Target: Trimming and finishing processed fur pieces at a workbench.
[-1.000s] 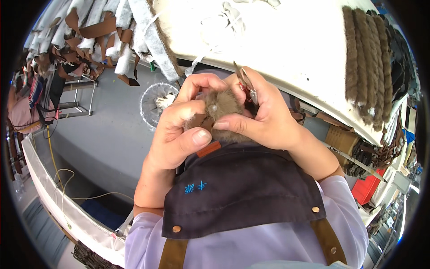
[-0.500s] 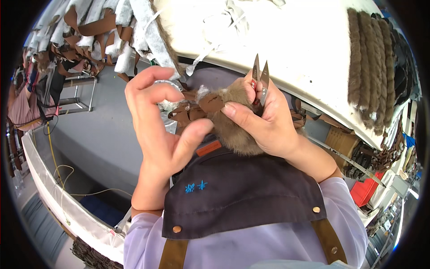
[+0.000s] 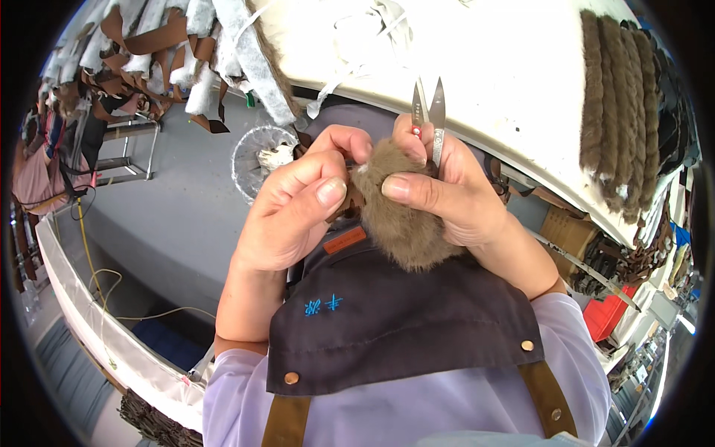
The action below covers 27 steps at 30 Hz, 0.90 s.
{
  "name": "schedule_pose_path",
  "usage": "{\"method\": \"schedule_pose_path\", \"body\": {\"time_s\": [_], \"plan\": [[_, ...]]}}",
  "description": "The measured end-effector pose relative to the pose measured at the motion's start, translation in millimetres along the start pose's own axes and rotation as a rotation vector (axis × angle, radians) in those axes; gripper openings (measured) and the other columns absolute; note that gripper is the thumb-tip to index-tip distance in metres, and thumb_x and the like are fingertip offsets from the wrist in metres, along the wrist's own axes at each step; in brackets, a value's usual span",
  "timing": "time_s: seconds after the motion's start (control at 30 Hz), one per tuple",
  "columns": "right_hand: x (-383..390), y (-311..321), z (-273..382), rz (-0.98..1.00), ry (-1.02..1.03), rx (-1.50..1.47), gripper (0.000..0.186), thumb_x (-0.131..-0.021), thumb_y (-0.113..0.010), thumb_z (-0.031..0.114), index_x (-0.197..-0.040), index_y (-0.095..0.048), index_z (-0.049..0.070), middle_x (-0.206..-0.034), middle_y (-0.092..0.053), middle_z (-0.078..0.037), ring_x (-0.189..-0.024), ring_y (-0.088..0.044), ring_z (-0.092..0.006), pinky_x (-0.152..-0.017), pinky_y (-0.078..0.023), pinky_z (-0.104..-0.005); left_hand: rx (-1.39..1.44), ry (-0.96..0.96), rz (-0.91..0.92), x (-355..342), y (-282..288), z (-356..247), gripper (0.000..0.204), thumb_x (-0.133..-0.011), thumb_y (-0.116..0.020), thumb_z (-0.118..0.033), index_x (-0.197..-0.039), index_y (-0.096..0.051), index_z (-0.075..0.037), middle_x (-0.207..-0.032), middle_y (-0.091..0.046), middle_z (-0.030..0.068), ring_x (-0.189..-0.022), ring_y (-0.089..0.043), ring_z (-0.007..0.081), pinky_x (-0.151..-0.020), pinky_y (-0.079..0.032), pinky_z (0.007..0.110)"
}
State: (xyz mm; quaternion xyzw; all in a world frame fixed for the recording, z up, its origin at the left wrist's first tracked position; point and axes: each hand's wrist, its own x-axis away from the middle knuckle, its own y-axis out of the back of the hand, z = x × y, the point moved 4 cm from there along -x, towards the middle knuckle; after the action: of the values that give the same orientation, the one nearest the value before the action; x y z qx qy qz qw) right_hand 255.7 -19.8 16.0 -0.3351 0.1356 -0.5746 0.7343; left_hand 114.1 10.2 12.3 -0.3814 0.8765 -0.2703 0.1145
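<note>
Right grip (image 3: 468, 192) closed, in the head view: its thumb presses a small brown fur piece (image 3: 408, 227) against the fingers behind it, while the same hand carries scissors (image 3: 437, 100) whose two blades point upward and stand slightly apart. Left grip (image 3: 292, 205) is curled in at the left edge of the fur, thumb and fingers drawn close together; whether they pinch anything cannot be told. So the fur piece sits at the middle of the frame, between the two hands and in front of the dark apron (image 3: 402, 320). Brown material (image 3: 353, 200) shows just beside the left thumb, partly behind the fur. As a judgement, the step in hand is close finger work along that left edge, the right hand steadying the piece and the scissors resting out of use; a next move calls for a firm hold on the fur and for the left fingers to keep clear of the blades. At the upper left of the frame lie pale-backed strips with brown ribbons (image 3: 160, 39), and at the upper right long fur strips (image 3: 614, 112) lie on the white worktop (image 3: 506, 82). Hidden are the underside of the fur, most of the right fingers and the scissor handles, which the hand covers. Glare washes out detail on the worktop, the pale scraps (image 3: 372, 33) there are hard to make out, and the dark round rim cuts off the strips at both sides.
</note>
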Motion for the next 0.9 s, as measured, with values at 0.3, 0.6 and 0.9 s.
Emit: {"method": "schedule_pose_path", "body": {"time_s": [0.3,0.6,0.9], "plan": [[-1,8,3,-0.234,0.21,0.568,0.032,-0.079,-0.069,0.013,-0.079,-0.037,0.008,-0.076,-0.04,0.004,-0.066,-0.033,-0.0013,-0.059,-0.033,-0.0155,0.177,-0.089,-0.092,-1,-22,8,0.022,-0.09,-0.05,-0.025,-0.083,-0.05,-0.005,-0.129,-0.038,0.0189,-0.109,-0.041,0.0238,-0.092,-0.033,0.037],[18,-4,11,-0.036,-0.016,0.082,0.037,-0.092,-0.047,0.038,-0.088,-0.049,0.002,-0.068,-0.035,0.004,-0.057,-0.027,-0.0049,-0.05,-0.025,-0.0189,-0.101,-0.076,-0.079,8,-8,11,0.022,-0.092,-0.046,-0.022,-0.078,-0.046,-0.005,-0.106,-0.046,0.0153,-0.092,-0.043,0.0187,-0.084,-0.036,0.034],[32,-23,1,0.169,-0.497,-0.136,0.043,-0.096,-0.034,0.041,-0.08,-0.046,0.004,-0.062,-0.034,0.002,-0.052,-0.029,-0.0061,-0.045,-0.025,-0.0201,-0.01,-0.152,-0.037,0,-7,4,0.026,-0.088,-0.05,-0.028,-0.075,-0.044,-0.007,-0.096,-0.046,0.0144,-0.093,-0.045,0.0224,-0.095,-0.034,0.043]]}}
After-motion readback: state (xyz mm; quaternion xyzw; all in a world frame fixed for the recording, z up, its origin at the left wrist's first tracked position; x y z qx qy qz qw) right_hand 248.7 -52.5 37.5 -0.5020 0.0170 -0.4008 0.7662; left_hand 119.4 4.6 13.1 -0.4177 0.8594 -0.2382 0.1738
